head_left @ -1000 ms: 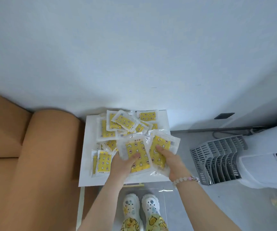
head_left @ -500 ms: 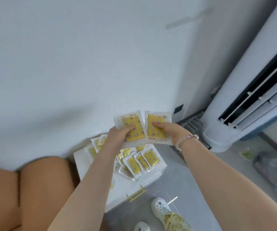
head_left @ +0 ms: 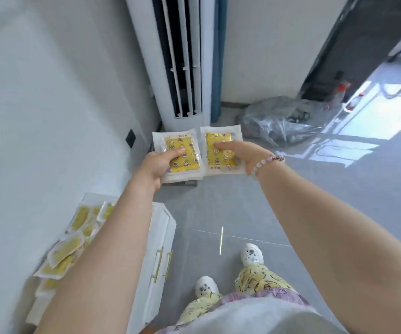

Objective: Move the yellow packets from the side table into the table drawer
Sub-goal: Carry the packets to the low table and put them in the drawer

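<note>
My left hand [head_left: 157, 165] grips a yellow packet [head_left: 179, 151] in clear wrapping, held out in front of me above the floor. My right hand [head_left: 239, 155] grips a second yellow packet [head_left: 218, 150] right beside the first, their edges nearly touching. Several more yellow packets [head_left: 69, 244] lie in a blurred heap on the white side table [head_left: 157, 227] at the lower left, partly hidden by my left forearm. The table's front shows gold handles [head_left: 162, 263]. I cannot tell whether a drawer is open.
A tall white air conditioner [head_left: 182, 61] stands ahead against the wall. A crumpled plastic bag [head_left: 279, 121] lies on the grey floor to its right. My feet in white shoes [head_left: 252, 255] stand on the tiles. Dark furniture is at the far right.
Both hands lifted one packet each off the side table and carried them up and away. My view swung right, from the table and sofa to the air conditioner and open floor.
</note>
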A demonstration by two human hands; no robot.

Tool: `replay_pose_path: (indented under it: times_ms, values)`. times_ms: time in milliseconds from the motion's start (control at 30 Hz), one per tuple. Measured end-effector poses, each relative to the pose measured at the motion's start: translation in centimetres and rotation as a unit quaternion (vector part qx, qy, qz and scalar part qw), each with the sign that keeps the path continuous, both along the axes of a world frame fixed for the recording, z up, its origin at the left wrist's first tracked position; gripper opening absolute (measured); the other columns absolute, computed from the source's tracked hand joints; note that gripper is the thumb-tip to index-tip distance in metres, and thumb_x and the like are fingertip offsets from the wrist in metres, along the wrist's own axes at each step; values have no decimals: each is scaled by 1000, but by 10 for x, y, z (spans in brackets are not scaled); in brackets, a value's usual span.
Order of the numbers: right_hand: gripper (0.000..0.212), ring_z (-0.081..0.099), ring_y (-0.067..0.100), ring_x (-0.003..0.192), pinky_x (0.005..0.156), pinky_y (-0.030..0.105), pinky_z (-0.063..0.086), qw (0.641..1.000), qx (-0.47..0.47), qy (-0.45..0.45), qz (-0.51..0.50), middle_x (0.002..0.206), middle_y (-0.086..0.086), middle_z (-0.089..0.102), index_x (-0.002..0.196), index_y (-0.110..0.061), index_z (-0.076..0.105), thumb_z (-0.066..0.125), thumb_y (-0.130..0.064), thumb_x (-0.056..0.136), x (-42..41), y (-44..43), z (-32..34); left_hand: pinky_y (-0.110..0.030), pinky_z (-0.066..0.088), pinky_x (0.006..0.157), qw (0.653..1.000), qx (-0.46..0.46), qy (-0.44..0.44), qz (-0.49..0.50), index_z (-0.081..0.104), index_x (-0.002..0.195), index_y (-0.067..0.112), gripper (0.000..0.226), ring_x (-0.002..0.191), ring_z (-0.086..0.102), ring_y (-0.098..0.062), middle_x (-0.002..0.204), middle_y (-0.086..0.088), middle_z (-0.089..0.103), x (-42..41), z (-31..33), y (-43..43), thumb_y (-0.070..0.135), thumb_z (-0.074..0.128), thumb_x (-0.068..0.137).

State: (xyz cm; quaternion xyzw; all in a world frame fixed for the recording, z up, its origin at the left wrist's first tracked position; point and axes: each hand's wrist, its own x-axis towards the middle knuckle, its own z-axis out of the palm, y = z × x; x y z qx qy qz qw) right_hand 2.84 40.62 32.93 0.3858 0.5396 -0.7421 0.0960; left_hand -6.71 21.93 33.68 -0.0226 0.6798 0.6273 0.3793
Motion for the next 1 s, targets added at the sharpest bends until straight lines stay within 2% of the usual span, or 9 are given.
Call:
replay_pose_path:
  times_ms: [67, 167, 300, 400, 467, 667, 833, 933, 1000]
  values:
    - [17, 73, 17, 83, 68, 33, 60, 998, -13, 11, -60, 91, 3, 75, 96, -16, 66, 72, -22, 82, 37, 28, 3, -35, 59, 72, 997, 8, -7, -71, 67, 96, 7, 14, 78, 72, -20, 97, -10, 72, 18, 0, 42, 12, 68, 83]
    - [15, 72, 17, 86, 74, 35, 59, 992, -11, 30, -125, 94, 2, 75, 98, -19, 66, 69, -22, 84, 91, 60, 5, -39, 58, 76, 988, 7, -6, -155, 65, 104, 4, 21, 84, 71, -23, 98, -12, 71, 51, 0, 98, 11, 67, 84]
    - [10, 72, 14, 74, 59, 29, 59, 976, -16, 41, -212, 85, -1, 74, 96, -18, 64, 66, -15, 86, 167, 91, 6, -37, 58, 78, 970, 4, -15, -244, 64, 107, 1, 24, 90, 69, -26, 104, -15, 69, 102, -2, 161, 10, 66, 85]
    - [13, 70, 16, 83, 70, 31, 60, 961, -19, 28, -275, 98, 2, 71, 97, -17, 65, 68, -17, 85, 227, 110, -1, -35, 56, 81, 952, -16, -2, -305, 64, 112, 1, 30, 88, 67, -24, 105, -13, 69, 144, -6, 202, 12, 67, 84]
    - [10, 69, 16, 80, 68, 31, 60, 950, -29, 20, -310, 95, 1, 70, 96, -17, 65, 67, -17, 86, 265, 120, -8, -34, 56, 81, 936, -24, 1, -350, 65, 111, 4, 29, 85, 68, -21, 101, -10, 70, 177, -11, 229, 12, 68, 83]
    - [3, 71, 13, 66, 54, 27, 57, 905, -59, 16, -420, 87, 1, 70, 89, -17, 65, 65, -14, 87, 389, 150, -23, -33, 55, 79, 885, -53, -11, -463, 65, 109, 9, 25, 81, 68, -20, 96, -8, 70, 290, -28, 303, 13, 68, 84]
    - [6, 71, 11, 60, 49, 26, 56, 861, -62, 29, -504, 68, -4, 73, 89, -17, 65, 63, -11, 89, 496, 174, -24, -23, 55, 56, 838, -68, -11, -541, 68, 95, 15, 16, 68, 71, -14, 82, -1, 74, 390, -34, 372, 17, 72, 80]
    - [6, 70, 7, 57, 45, 22, 53, 835, -64, 31, -546, 65, -4, 73, 88, -15, 64, 62, -10, 89, 553, 181, -26, -27, 56, 66, 812, -79, 10, -579, 65, 104, 13, 31, 72, 70, -16, 89, -3, 73, 448, -41, 406, 20, 76, 76]
    - [5, 69, 5, 55, 42, 19, 50, 821, -53, 20, -568, 67, -3, 73, 86, -15, 65, 63, -11, 88, 587, 184, -27, -27, 57, 63, 802, -82, 13, -591, 63, 104, 13, 33, 66, 70, -14, 83, -1, 73, 483, -46, 421, 20, 77, 75]
